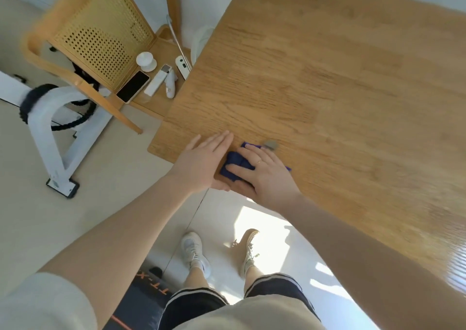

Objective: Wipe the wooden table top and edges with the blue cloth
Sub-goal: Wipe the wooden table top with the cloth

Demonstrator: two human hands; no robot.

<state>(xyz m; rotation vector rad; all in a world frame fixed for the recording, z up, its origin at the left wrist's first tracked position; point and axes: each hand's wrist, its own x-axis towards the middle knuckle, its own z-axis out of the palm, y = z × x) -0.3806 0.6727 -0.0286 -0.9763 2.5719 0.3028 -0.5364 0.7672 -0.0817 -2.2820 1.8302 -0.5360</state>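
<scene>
The wooden table (pixel 315 82) fills the upper right of the head view, with its near corner toward me. A dark blue cloth (pixel 235 164) lies bunched on the table close to the near edge. My right hand (pixel 264 173) lies flat on the cloth, fingers spread and pressing it down. My left hand (pixel 201 162) rests flat on the table just left of the cloth, fingers straight, its heel at the table edge. A small grey tag or scrap (pixel 271 144) pokes out beyond my right fingertips.
A wooden cane-backed chair (pixel 100 32) stands left of the table, its seat holding a phone (pixel 133 86), remotes (pixel 164 81) and a small white dish (pixel 146 61). A white exercise frame (pixel 50 128) stands on the floor at left. My feet (pixel 219 251) are below the table edge.
</scene>
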